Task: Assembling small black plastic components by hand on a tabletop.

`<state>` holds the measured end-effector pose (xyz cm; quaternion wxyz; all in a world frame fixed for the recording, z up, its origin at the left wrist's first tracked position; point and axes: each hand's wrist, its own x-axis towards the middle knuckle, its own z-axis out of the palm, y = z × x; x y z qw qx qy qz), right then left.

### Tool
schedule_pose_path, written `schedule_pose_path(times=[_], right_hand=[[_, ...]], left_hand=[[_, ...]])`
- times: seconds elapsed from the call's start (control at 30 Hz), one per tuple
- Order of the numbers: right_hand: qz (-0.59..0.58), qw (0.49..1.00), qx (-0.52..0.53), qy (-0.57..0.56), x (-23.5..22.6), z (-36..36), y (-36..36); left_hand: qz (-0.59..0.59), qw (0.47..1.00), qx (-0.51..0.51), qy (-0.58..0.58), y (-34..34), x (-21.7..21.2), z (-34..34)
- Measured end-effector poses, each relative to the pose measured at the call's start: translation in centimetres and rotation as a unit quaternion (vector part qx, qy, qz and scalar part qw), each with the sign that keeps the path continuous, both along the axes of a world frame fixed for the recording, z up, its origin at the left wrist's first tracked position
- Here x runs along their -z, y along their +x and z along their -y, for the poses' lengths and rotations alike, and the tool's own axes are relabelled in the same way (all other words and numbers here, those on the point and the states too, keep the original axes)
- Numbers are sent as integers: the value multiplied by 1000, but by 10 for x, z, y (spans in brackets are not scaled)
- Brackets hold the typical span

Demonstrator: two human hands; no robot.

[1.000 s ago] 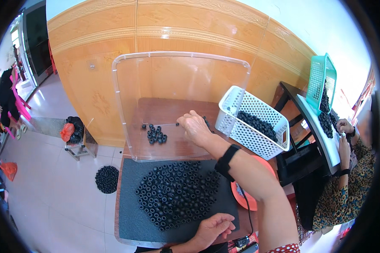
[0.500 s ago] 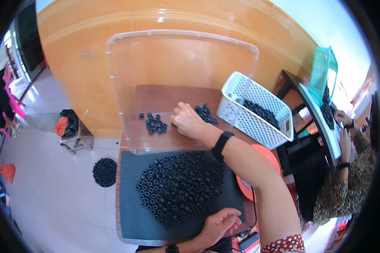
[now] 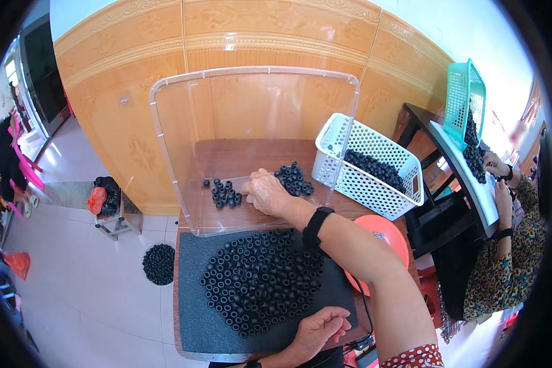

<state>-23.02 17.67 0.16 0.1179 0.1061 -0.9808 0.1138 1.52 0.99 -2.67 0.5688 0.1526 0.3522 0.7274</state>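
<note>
My right hand (image 3: 264,191) reaches over the lower edge of a clear plastic box (image 3: 193,234) on the table's far part. Its fingers are bent down and closed; whatever they hold is hidden. On one side of it lies a small group of black rings (image 3: 227,195), on the other a second loose group (image 3: 293,178). A broad pile of black rings (image 3: 260,285) covers much of the dark mat (image 3: 193,306) nearer to me. My left hand (image 3: 319,328) rests at the mat's front right, fingers curled together, their contents not visible.
A white perforated basket (image 3: 374,193) holding black pieces stands right of the box. Beside my right forearm sits an orange-red dish (image 3: 395,236). A round heap of black pieces (image 3: 158,264) lies on the floor at left. Another person (image 3: 503,264) works at right near a green basket (image 3: 466,104).
The view has shifted, so the table appears lower. My right hand has moved slightly left and nearer, toward the left group of rings. My left hand has hardly moved.
</note>
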Motion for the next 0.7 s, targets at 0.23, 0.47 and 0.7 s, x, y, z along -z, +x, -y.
schedule_pose_path(times=[0.23, 0.47, 0.7], right_hand=[[-32, 997, 50, 57, -25, -13, 48], [8, 970, 136, -201, -75, -25, 243], [-102, 952, 226, -178, -43, -20, 337]], left_hand=[[-45, 997, -40, -44, -12, -27, 0], [-97, 994, -53, -20, -7, -21, -7], [-109, 989, -78, -57, -6, -28, -2]])
